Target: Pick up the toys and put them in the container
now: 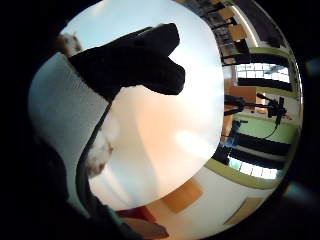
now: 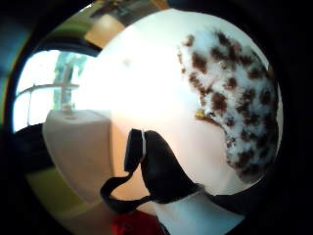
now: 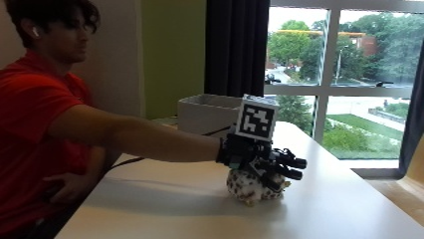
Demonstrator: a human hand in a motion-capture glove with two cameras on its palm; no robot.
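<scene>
A spotted white-and-brown plush toy [image 3: 254, 188] stands on the white table [image 3: 185, 209], a little past its middle. My gloved right hand [image 3: 265, 158] is on top of the toy, fingers stretched forward over it and not curled round it. In the thumb side palm view the toy [image 2: 234, 103] lies close beside the palm, with the black thumb [image 2: 159, 169] apart from it. The little finger side view shows straight black fingers [image 1: 135, 62] over the table [image 1: 170, 130]. The white container [image 3: 209, 112] stands behind the toy near the wall, and shows as a box [image 2: 78, 147] in the thumb side view.
The person sits at the table's left side, the bare hand down by the lap. A large window is beyond the table's far edge. Bare tabletop lies between the toy and the container.
</scene>
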